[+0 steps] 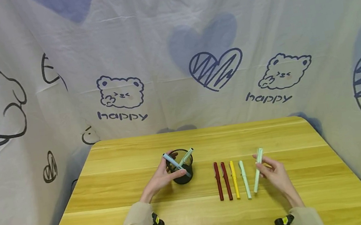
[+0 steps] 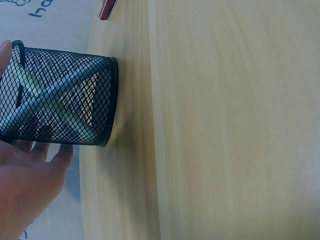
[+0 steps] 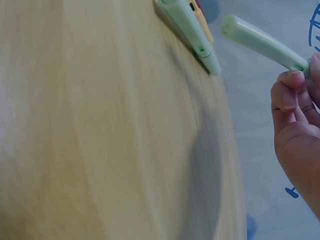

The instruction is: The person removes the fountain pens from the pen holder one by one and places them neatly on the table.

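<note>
My left hand (image 1: 160, 180) grips a black mesh pen cup (image 1: 183, 178) around its side, the thumb in front and the fingers behind. A light blue pen (image 1: 171, 160) and a pale green pen (image 1: 186, 156) lean crosswise inside the cup, visible through the mesh (image 2: 114, 100) in the left wrist view. On the right, my right hand (image 1: 275, 173) pinches another pale green pen (image 1: 257, 180), held tilted with its cap end up. Beside it lies a row of pens: two dark red pens (image 1: 218, 184), a yellow pen (image 1: 235, 181) and a pale green pen (image 1: 245, 182).
Everything stands on a yellow wood-grain table (image 1: 196, 221). A white curtain (image 1: 157, 46) with printed hearts and bears hangs behind and at both sides. Small black devices (image 1: 158, 223) sit at the wrists.
</note>
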The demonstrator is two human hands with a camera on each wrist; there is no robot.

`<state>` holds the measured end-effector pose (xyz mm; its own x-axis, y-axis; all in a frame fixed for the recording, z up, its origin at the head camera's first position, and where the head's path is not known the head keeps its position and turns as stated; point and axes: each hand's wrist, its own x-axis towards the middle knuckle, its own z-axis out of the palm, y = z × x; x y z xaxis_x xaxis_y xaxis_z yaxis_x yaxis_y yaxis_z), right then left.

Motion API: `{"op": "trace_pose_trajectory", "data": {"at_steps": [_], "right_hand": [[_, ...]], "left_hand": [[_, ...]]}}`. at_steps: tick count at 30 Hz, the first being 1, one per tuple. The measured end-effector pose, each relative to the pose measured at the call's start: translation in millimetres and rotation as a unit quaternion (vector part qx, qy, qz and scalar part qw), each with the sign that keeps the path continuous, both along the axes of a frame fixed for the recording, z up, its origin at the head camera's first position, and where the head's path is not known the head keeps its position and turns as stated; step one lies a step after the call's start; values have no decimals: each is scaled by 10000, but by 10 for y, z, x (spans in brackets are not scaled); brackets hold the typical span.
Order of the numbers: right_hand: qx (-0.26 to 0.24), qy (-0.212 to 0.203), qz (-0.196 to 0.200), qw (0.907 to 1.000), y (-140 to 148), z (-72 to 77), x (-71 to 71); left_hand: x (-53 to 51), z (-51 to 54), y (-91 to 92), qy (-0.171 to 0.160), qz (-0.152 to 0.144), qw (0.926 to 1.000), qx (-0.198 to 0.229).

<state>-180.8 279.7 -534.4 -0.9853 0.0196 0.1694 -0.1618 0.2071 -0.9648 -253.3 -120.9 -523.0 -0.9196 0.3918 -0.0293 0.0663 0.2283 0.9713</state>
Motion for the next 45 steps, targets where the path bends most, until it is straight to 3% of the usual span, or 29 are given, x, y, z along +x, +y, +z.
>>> {"op": "trace_pose_trajectory", "data": {"at_steps": [13,24,33,45], "right_hand": [[838,-484,210,9951,24,-1,-22],[1081,-1181,-30,9871,13,-22,-63],[1712,-1247,-167,9772,11,-61,-102],[2132,-1286,21,9685,-2,-100,-145]], "left_hand": [[-2,11,10,38,34,10000,-4],[-5,6,6,21,17,10000,-16],[-2,4,-4,13,-37,10000,22],[-1,2,0,33,-3,10000,32]]}}
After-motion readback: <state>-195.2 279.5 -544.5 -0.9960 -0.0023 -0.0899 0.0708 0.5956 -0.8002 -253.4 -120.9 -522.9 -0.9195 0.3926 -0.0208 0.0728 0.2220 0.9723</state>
